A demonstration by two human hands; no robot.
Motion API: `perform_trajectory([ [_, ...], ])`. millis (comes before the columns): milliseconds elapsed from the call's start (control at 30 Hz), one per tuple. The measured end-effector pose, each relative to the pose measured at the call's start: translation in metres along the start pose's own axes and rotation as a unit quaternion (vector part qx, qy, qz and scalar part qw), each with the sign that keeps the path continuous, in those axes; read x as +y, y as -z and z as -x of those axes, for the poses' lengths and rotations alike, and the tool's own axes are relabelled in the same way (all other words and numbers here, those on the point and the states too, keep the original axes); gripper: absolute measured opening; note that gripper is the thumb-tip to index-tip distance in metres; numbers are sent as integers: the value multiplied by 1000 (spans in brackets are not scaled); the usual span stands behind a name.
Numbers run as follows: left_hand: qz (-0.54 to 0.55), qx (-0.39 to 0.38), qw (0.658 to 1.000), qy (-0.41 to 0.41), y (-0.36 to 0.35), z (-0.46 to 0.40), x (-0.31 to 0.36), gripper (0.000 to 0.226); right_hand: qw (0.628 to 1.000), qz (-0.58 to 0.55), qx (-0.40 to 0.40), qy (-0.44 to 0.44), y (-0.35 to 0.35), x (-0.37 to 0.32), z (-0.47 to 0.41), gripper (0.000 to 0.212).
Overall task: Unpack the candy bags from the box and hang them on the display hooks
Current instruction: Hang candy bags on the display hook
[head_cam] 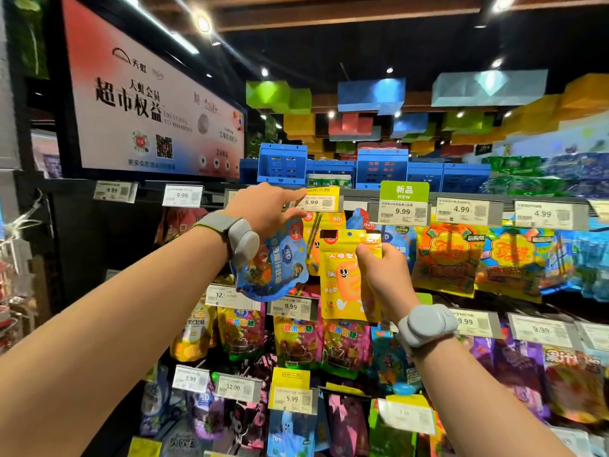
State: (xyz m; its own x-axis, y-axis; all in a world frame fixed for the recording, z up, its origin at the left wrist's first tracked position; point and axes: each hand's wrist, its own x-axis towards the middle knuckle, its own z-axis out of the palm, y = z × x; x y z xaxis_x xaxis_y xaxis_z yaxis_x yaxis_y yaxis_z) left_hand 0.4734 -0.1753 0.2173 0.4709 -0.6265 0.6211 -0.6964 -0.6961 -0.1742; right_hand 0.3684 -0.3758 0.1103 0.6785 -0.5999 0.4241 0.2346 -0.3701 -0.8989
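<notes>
At mid-frame, just right of centre, the right hand (pixel 384 275) pinches a yellow bag (pixel 346 282) by its upper right corner, thumb on the front, holding it upright in front of the display — its top edge sits just below the 5.99 tag (pixel 318 202). Left of it the left hand (pixel 263 209) reaches up to the top rail, index finger stretched out and touching the left edge of that tag, thumb spread below; whether its other fingers hold anything I cannot tell. A blue bag (pixel 273 262) hangs tilted right under this hand, against the wrist, and behind it more yellow bags (pixel 321 225) hang on a hook (pixel 314 235). Both wrists carry grey bands (pixel 242 239). To the right, under the 9.99 and 4.99 tags, orange bags (pixel 445 255) hang in a row; lower rows across the bottom of the frame hold purple and other packs. Blue crates (pixel 283 164) stand on top of the shelf, and a large sign (pixel 148 107) fills the upper left.
</notes>
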Motion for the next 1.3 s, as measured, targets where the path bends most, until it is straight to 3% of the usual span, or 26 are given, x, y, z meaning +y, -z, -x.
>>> perform_trajectory([
  [67, 26, -24, 999, 0, -1, -4, -4, 57, 1000, 11, 11, 9, -2, -2, 0, 36],
  [300, 124, -84, 989, -9, 8, -15, -9, 46, 999, 12, 2, 46, -23, -5, -13, 26],
  [433, 131, -94, 987, -15, 11, -20, -8, 43, 998, -12, -11, 56, -36, -7, -25, 39],
  [633, 135, -93, 986, -14, 11, -21, -7, 41, 997, -35, -21, 64, -48, -10, -39, 38],
  [800, 140, -99, 985, -11, 11, -19, -7, 43, 998, -16, -11, 61, -56, -7, -48, 20],
  [1300, 163, -113, 980, 5, 10, -17, -8, 42, 998, -13, -4, 68, -68, 7, -65, 19],
])
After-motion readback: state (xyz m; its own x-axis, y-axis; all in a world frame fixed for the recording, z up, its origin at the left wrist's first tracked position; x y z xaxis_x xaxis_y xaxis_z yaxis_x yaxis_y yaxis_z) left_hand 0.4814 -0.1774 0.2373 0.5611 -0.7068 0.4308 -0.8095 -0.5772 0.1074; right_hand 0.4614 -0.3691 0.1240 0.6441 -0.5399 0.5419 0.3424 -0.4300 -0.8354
